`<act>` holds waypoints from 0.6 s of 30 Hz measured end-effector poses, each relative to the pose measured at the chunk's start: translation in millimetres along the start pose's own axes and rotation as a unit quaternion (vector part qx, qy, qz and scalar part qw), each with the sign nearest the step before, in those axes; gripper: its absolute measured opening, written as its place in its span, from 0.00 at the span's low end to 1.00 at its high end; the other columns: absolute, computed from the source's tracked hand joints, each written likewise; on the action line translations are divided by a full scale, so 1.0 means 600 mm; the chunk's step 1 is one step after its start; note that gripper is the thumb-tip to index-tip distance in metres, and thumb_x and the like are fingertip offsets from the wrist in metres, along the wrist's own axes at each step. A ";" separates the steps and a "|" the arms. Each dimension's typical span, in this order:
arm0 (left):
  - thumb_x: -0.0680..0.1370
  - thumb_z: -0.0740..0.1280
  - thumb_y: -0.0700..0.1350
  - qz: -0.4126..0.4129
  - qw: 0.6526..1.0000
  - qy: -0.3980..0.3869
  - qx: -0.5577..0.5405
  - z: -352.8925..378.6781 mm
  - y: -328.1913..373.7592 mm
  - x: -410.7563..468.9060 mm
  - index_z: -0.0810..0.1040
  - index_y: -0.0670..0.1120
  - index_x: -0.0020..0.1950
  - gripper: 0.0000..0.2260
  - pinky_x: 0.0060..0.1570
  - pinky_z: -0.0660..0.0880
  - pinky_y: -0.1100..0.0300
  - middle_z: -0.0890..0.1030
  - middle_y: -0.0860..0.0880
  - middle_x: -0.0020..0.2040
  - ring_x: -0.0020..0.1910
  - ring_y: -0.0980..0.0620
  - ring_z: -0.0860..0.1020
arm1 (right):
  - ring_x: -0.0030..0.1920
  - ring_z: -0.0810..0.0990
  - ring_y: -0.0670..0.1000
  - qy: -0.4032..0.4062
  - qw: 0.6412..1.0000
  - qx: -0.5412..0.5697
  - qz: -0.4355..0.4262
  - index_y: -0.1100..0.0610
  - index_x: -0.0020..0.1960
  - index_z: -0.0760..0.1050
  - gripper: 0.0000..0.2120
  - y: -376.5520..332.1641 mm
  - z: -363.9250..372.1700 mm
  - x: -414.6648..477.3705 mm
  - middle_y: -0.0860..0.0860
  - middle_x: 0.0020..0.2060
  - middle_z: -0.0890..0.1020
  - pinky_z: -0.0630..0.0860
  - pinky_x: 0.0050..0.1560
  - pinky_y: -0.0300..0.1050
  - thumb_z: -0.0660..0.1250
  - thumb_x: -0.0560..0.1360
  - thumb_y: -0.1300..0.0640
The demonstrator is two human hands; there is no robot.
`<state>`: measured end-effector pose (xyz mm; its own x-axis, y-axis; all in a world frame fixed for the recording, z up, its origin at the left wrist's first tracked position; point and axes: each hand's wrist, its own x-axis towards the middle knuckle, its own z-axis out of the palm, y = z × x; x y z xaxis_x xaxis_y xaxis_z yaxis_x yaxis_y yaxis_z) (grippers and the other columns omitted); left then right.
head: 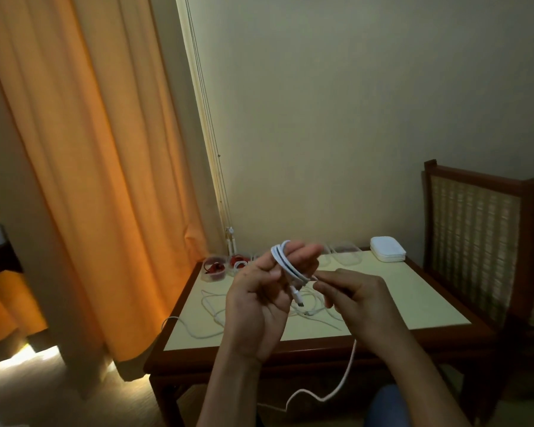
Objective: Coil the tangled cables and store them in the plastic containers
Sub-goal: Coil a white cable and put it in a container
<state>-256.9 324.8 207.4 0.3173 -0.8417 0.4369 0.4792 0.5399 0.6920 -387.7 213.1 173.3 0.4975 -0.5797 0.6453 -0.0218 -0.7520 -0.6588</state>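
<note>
Curled round the white cable [285, 264] coil, left hand [259, 306] grips it; right hand [356, 300] seemingly pinches its strand.

we see a dim room with a warm cast. daylight glows through the orange curtain [84, 167] and spills as a bright patch on the floor [28, 359] under its hem. the wall [336, 118] is dull, darker toward the corners. the table [413, 291] top takes soft light. the white cable [282, 263] stands out pale; the left hand [259, 291] is slightly smeared at the fingertips. the wide lens bends the chair [475, 229] at the right edge.
</note>
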 end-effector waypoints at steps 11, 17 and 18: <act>0.82 0.48 0.28 0.092 0.988 0.082 0.090 0.007 0.003 0.022 0.74 0.37 0.69 0.22 0.69 0.73 0.57 0.83 0.41 0.63 0.67 0.47 0.79 | 0.41 0.82 0.43 -0.052 0.995 -0.069 0.045 0.40 0.50 0.83 0.04 -0.040 -0.027 -0.020 0.42 0.38 0.85 0.80 0.42 0.42 0.71 0.77 0.48; 0.82 0.53 0.29 0.106 0.942 0.087 0.305 -0.006 0.003 0.029 0.76 0.49 0.68 0.23 0.68 0.72 0.57 0.84 0.55 0.62 0.68 0.58 0.77 | 0.41 0.81 0.43 -0.050 0.993 -0.109 0.008 0.39 0.52 0.82 0.06 -0.056 -0.042 -0.027 0.42 0.37 0.84 0.79 0.42 0.41 0.71 0.78 0.50; 0.82 0.54 0.29 0.105 0.926 0.093 0.349 -0.014 0.003 0.030 0.77 0.51 0.68 0.24 0.67 0.71 0.59 0.83 0.57 0.63 0.68 0.60 0.76 | 0.41 0.81 0.43 -0.057 0.992 -0.110 0.000 0.39 0.50 0.81 0.06 -0.058 -0.045 -0.029 0.41 0.37 0.83 0.78 0.41 0.40 0.71 0.78 0.50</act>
<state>-243.4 310.4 211.7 0.5102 -0.6678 0.5420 -0.2349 0.4980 0.8347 -419.2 240.7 195.3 0.5921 -0.5502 0.5887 -0.2050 -0.8094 -0.5503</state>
